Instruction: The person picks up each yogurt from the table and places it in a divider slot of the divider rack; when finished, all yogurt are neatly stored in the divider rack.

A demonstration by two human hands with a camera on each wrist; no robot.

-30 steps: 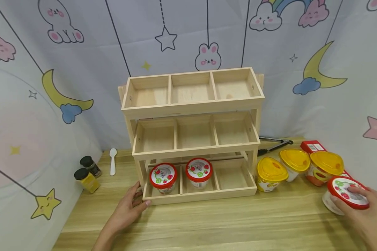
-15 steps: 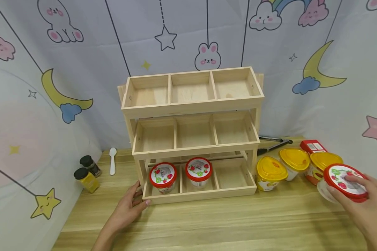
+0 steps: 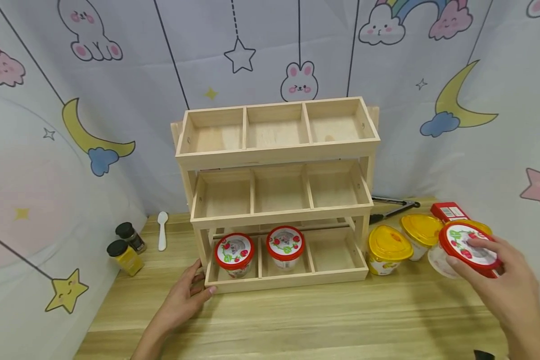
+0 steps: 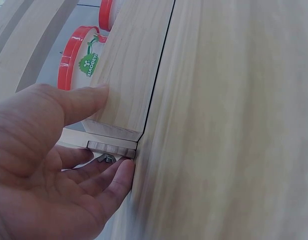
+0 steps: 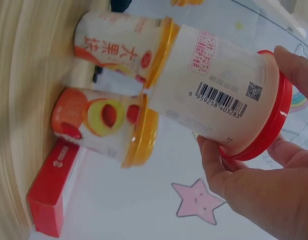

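Observation:
My right hand [image 3: 510, 287] grips a clear plastic tub with a red lid [image 3: 470, 245], lifted off the table at the right. In the right wrist view the tub's barcode [image 5: 218, 100] faces the camera, and fingers and thumb hold it round the lid. My left hand [image 3: 180, 302] holds the lower left corner of a three-tier wooden rack [image 3: 288, 283]. Its thumb [image 4: 86, 102] lies on the front board, with the other fingers curled at the side near a wing nut [image 4: 108, 158]. Two like tubs sit in the bottom tier, one in the left compartment [image 3: 234, 251] and one in the middle [image 3: 285, 245].
Yellow-lidded fruit cups [image 3: 388, 247] stand right of the rack, partly behind the held tub. Near them lie a red box [image 3: 450, 212] and black-tipped tongs [image 3: 393, 210]. Two black-capped jars [image 3: 126, 257] and a white spoon [image 3: 162, 231] lie at the left. A printed curtain [image 3: 270, 50] hangs behind.
My right hand has lifted the red-lidded tub off the table and carried it left and upward, in front of the fruit cups. The left hand has stayed at the rack's corner.

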